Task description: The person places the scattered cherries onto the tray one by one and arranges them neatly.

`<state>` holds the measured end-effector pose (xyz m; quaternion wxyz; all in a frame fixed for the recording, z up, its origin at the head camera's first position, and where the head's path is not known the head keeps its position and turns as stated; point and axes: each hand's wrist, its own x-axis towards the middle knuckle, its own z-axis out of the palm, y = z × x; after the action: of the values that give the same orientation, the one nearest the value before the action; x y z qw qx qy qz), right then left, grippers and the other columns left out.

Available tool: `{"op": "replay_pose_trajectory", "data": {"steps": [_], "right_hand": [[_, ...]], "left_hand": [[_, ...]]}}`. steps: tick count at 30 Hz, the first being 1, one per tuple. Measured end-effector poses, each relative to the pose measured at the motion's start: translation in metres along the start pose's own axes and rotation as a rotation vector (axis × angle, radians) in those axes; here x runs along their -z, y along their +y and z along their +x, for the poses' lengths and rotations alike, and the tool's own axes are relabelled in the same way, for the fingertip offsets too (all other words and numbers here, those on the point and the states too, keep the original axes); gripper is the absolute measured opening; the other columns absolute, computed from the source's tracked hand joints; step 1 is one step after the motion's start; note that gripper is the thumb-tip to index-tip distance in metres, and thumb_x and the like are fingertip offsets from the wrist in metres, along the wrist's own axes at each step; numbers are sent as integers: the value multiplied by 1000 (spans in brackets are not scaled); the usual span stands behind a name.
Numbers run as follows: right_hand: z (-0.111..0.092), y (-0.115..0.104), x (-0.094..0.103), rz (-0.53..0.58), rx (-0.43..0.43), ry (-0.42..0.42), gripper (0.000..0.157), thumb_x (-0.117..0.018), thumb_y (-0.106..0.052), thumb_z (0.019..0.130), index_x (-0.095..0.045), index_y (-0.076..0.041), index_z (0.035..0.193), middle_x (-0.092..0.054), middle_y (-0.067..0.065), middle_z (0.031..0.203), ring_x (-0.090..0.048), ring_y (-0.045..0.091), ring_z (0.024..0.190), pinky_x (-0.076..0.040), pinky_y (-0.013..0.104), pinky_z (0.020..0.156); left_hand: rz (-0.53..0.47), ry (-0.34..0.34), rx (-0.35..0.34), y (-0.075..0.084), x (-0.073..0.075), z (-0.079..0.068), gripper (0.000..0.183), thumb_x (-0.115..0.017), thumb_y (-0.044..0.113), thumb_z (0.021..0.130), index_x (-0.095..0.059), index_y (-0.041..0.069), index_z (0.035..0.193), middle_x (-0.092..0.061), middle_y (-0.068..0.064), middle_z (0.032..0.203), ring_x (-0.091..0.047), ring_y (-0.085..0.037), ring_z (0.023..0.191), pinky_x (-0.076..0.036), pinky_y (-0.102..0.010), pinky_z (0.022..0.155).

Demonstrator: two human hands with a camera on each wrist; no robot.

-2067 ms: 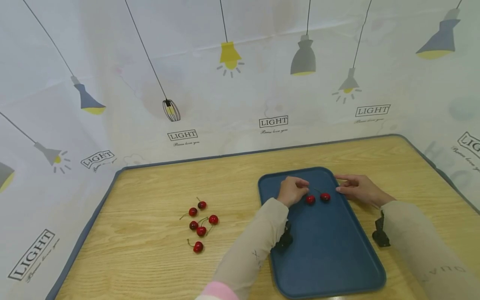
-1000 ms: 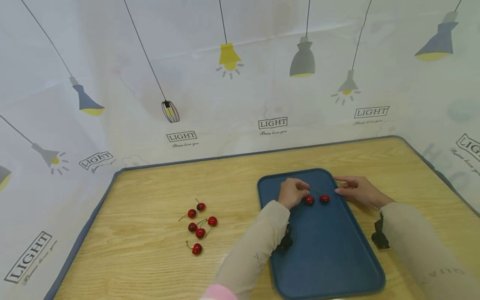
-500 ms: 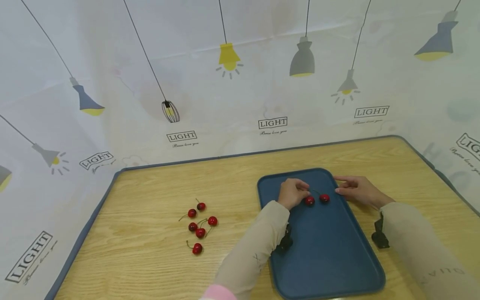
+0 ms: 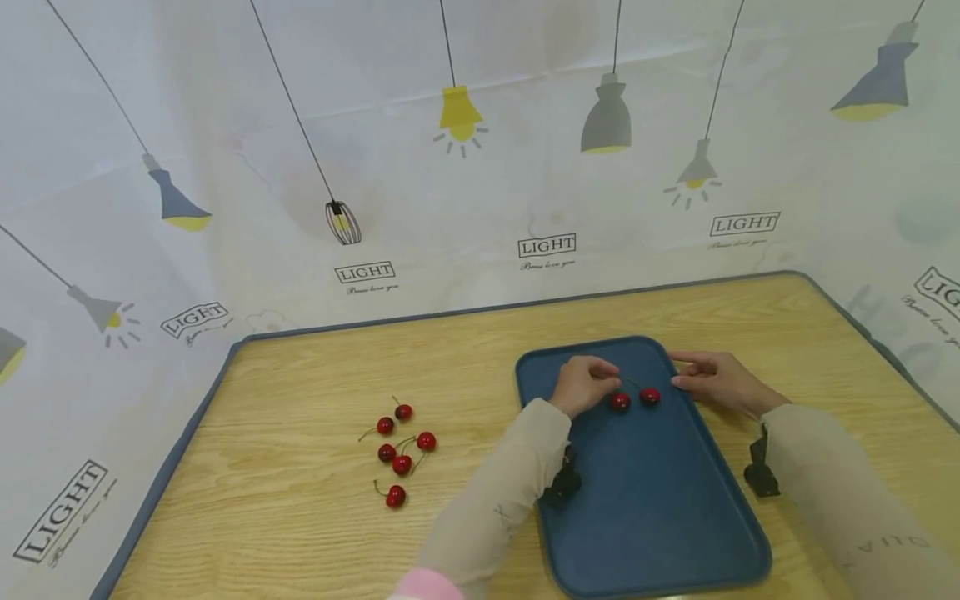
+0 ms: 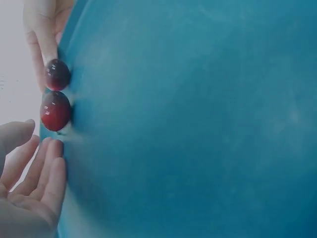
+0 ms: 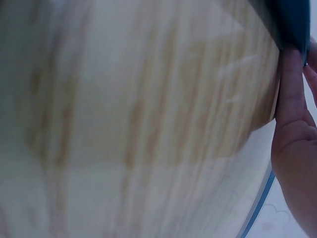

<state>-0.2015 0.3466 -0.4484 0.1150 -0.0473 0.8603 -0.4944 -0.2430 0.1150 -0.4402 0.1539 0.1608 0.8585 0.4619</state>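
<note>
Over the feed I see a dark blue tray at right, yellow wood grain on the table, deep red cherries with greenish-brown stems. The sleeves show beige, the left pink at its near end. Grey, blue and yellow lamps and black lettering pattern the white far backdrop.

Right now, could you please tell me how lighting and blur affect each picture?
Head view: fairly even light, "LIGHT" lettering legible; left wrist view: small highlights on two cherries, tray slightly hazy; right wrist view: table blurred, grain smeared.
</note>
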Motion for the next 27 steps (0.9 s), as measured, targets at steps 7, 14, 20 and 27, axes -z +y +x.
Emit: {"op": "replay_pose_trajectory", "data": {"steps": [7,14,20,27], "right_hand": [[0,-2,-1,14,-6,0,59,-57,-21,88,-31,2,135,-53,22,105,-57,15,89,-49,28,74],[0,-1,-1,19,5,0,59,-57,-19,87,-31,4,135,-53,22,104,-57,9,85,-49,27,73],[1,-1,-2,12,26,0,59,-57,-20,87,-32,4,134,-55,20,101,-57,9,84,-49,26,73],[0,0,-1,2,39,11,60,-58,-22,86,-32,5,133,-56,19,99,-57,8,83,-49,26,72]], "left_hand": [[5,-77,-21,7,10,-7,21,-62,21,84,-65,12,103,-63,2,97,-56,-10,88,-45,-23,72],[-2,-123,-77,10,34,-20,26,-59,25,86,-64,12,107,-62,4,101,-54,-8,94,-44,-23,78],[-17,-151,-145,11,57,-36,28,-55,22,88,-60,9,112,-60,2,106,-54,-9,97,-43,-23,79],[-44,-145,-203,9,82,-53,27,-54,21,89,-59,8,113,-60,0,109,-55,-10,97,-44,-25,81]]}}
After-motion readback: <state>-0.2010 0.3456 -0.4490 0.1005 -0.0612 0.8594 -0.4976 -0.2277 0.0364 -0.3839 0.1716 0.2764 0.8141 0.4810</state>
